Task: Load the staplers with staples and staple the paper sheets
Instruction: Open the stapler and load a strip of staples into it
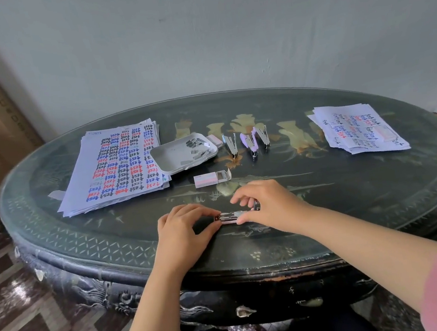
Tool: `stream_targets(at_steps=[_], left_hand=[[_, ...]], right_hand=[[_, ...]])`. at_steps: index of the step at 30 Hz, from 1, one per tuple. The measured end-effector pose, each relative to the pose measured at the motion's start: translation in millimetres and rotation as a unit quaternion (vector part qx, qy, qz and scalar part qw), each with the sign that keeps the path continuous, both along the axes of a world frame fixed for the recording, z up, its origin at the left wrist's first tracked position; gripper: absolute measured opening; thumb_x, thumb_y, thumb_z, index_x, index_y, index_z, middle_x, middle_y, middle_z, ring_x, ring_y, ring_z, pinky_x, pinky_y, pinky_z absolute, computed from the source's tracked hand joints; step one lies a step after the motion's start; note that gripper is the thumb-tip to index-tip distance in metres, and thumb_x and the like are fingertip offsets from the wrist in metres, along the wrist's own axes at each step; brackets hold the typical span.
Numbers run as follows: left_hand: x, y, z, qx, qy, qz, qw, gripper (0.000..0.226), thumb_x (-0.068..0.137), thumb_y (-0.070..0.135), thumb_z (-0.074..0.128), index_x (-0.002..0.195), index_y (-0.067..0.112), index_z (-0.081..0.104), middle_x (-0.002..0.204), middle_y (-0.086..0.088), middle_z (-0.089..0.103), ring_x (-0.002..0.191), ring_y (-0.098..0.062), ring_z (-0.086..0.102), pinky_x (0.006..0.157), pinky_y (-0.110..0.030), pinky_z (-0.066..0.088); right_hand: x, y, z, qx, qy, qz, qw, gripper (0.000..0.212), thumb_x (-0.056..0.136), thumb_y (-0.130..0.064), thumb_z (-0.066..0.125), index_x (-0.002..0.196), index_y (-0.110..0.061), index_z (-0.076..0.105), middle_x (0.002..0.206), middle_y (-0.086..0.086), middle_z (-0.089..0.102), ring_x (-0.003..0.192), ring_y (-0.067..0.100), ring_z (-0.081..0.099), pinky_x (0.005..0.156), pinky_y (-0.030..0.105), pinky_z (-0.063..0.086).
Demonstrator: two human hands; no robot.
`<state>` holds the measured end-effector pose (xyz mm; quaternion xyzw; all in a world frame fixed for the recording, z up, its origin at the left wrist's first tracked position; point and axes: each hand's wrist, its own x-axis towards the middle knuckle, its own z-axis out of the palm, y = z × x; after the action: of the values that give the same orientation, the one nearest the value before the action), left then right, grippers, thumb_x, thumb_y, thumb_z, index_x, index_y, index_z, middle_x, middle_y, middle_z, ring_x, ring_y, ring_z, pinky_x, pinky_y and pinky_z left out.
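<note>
A small stapler (229,216) lies flat near the table's front edge, its metal staple channel showing. My left hand (185,229) pinches its left end. My right hand (267,206) grips its right end, fingers curled over the top. Three more staplers stand opened behind: a light blue one (231,144), a purple one (250,142) and a grey one (262,135). A white tray (168,157) holds several staple strips. An open staple box (212,178) lies in front of it. A tall stack of written sheets (120,165) lies at the left, a smaller pile (356,128) at the right.
The dark oval table (350,200) with a glass top stands against a pale wall. Another small pink box (215,139) sits behind the tray, and a pale box (385,131) rests on the right paper pile. Patterned floor tiles lie to the left.
</note>
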<state>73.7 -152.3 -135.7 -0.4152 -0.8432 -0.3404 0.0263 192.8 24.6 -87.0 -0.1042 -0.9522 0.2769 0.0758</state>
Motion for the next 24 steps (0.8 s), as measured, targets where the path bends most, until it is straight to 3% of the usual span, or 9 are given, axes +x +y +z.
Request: stream_targets(at_steps=[4, 10, 15, 19, 24], left_hand=[[0, 1, 0, 0.000, 0.002, 0.000, 1.000, 0.014, 0.079, 0.051, 0.066, 0.092, 0.047, 0.066, 0.097, 0.033, 0.059, 0.108, 0.002, 0.047, 0.094, -0.030, 0.027], [1, 0, -1, 0.002, 0.003, 0.000, 1.000, 0.013, 0.079, 0.050, 0.067, 0.091, 0.047, 0.066, 0.096, 0.033, 0.059, 0.107, 0.004, 0.046, 0.094, -0.029, 0.026], [1, 0, -1, -0.002, 0.003, 0.001, 1.000, 0.013, 0.079, 0.051, 0.066, 0.091, 0.047, 0.066, 0.097, 0.032, 0.060, 0.108, 0.003, 0.047, 0.096, -0.030, 0.027], [1, 0, 0, 0.001, 0.004, 0.000, 1.000, 0.012, 0.079, 0.050, 0.067, 0.090, 0.047, 0.066, 0.097, 0.032, 0.059, 0.107, 0.003, 0.047, 0.094, -0.030, 0.026], [1, 0, 0, -0.001, 0.011, -0.001, 1.000, 0.012, 0.079, 0.049, 0.067, 0.091, 0.046, 0.066, 0.095, 0.032, 0.059, 0.106, 0.001, 0.049, 0.095, -0.033, 0.030]], right_hand=[[12, 7, 0, 0.081, 0.009, 0.024, 0.996, 0.018, 0.082, -0.033, 0.073, 0.097, -0.024, 0.073, 0.092, -0.006, 0.063, 0.088, 0.009, 0.055, 0.086, 0.030, 0.047], [13, 9, -4, 0.185, 0.041, 0.067, 0.980, 0.015, 0.084, -0.030, 0.072, 0.096, -0.023, 0.077, 0.082, -0.002, 0.063, 0.081, 0.016, 0.058, 0.086, 0.032, 0.048], [15, 9, -8, 0.177, 0.047, 0.063, 0.981, 0.014, 0.084, -0.028, 0.071, 0.097, -0.024, 0.077, 0.083, -0.003, 0.062, 0.082, 0.014, 0.056, 0.085, 0.034, 0.049], [12, 7, -5, 0.133, -0.020, 0.063, 0.989, 0.029, 0.091, -0.034, 0.061, 0.119, -0.039, 0.065, 0.093, -0.007, 0.051, 0.095, 0.014, 0.047, 0.090, 0.027, 0.040], [7, 1, -4, 0.083, -0.054, 0.063, 0.993, 0.036, 0.093, -0.029, 0.057, 0.123, -0.049, 0.056, 0.096, -0.004, 0.044, 0.097, 0.014, 0.044, 0.086, 0.028, 0.041]])
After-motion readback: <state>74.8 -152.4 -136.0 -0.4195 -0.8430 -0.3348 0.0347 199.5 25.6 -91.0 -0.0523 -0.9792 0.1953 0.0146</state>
